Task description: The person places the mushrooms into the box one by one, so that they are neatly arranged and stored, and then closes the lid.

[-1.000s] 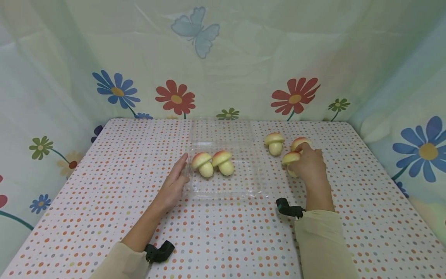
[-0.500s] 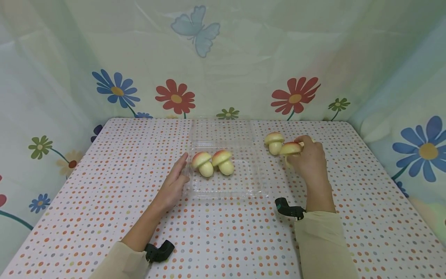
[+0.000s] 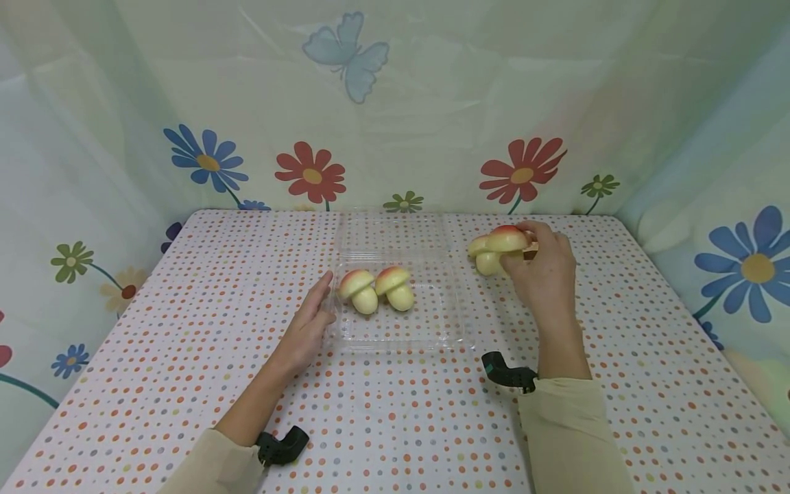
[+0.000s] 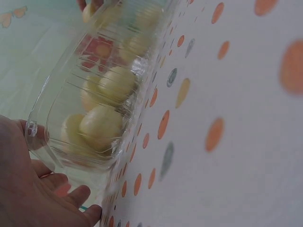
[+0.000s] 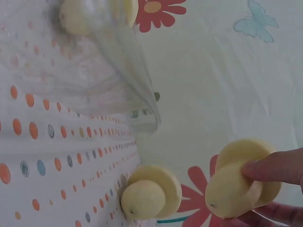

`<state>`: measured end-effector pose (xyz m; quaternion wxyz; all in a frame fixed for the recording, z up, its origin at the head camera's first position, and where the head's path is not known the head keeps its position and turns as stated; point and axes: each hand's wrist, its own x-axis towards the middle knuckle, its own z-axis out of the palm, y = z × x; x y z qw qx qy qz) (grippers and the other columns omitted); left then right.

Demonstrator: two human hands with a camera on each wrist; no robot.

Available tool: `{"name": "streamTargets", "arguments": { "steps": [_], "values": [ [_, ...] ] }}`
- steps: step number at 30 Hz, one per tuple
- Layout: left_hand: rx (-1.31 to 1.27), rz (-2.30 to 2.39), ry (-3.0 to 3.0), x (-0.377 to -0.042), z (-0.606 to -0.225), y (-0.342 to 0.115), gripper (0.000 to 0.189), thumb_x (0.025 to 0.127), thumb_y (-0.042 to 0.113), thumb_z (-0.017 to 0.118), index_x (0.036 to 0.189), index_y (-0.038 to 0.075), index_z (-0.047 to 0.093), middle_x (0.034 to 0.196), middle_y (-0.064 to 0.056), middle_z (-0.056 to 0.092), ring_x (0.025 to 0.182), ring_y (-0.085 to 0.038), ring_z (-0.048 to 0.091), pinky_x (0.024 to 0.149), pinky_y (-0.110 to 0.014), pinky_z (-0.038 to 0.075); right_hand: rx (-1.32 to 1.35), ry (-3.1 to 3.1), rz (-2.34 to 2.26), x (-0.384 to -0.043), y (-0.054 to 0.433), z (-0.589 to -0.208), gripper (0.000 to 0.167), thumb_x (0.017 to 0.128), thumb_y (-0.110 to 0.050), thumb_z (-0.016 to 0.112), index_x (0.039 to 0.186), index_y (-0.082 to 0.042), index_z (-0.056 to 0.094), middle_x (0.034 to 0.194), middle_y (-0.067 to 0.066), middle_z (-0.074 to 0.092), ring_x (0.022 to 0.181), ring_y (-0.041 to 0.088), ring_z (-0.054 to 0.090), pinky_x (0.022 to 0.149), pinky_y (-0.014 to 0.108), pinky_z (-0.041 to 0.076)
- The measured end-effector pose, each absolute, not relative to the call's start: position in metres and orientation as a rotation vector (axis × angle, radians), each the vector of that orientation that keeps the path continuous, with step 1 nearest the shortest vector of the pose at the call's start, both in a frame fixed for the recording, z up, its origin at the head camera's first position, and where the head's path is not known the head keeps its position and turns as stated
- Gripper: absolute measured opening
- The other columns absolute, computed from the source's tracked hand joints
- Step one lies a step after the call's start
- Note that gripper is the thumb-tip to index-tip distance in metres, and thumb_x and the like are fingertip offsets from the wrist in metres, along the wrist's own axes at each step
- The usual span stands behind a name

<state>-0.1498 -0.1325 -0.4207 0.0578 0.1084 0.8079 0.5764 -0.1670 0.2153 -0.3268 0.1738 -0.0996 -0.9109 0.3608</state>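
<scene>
My right hand point(image 3: 548, 278) pinches a toy mushroom point(image 3: 507, 239) with a pale yellow stem and red-tinged cap. In the right wrist view this mushroom point(image 5: 232, 191) is off the table, thumb on its stem. Just beside and below it stands another mushroom point(image 3: 486, 263); what lies behind the hand is hidden. My left hand point(image 3: 306, 329) rests against the left side of a clear plastic box point(image 3: 404, 343), fingers extended; the left wrist view shows fingers at its rim. Inside the box, on its left, two mushrooms, one left point(image 3: 358, 291) and one right point(image 3: 395, 288), lie side by side, tilted.
The box's clear lid point(image 3: 391, 233) lies folded back toward the rear. A dotted cloth covers the table point(image 3: 395, 425). A flowered curtain point(image 3: 420, 103) hangs behind and at both sides. Black wrist cameras sit at the left cuff point(image 3: 282, 446) and the right cuff point(image 3: 509, 372).
My right hand has lifted the front mushroom and moved it up and slightly left, toward the one standing at the back. The left hand and the box have stayed put.
</scene>
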Motion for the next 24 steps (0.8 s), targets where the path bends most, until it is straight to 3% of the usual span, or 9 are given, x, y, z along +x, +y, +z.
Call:
{"name": "streamTargets", "arguments": {
  "steps": [7,24],
  "values": [
    [0.326,1.739,2.456,-0.150,-0.421,-0.133,0.073,0.099,0.008,0.036,0.168,0.018,0.012,0.175,-0.001,0.009,0.162,-0.029,0.011,0.130,-0.056,0.008,-0.117,-2.606,1.050,-0.165,0.206,-0.325,0.059,0.092,-0.008,0.072,0.147,-0.007,0.052,0.137,0.026,0.050,0.116,0.048,0.063,0.082,0.053,0.060],
    [0.343,1.758,2.442,-0.151,-0.423,-0.133,0.073,0.099,0.007,0.036,0.168,0.016,0.011,0.175,-0.002,0.007,0.162,-0.030,0.010,0.130,-0.056,0.008,0.113,-2.695,1.067,-0.163,0.172,-0.325,0.054,0.092,-0.008,0.070,0.144,-0.007,0.056,0.135,0.025,0.051,0.112,0.045,0.065,0.082,0.052,0.062]
  ]
}}
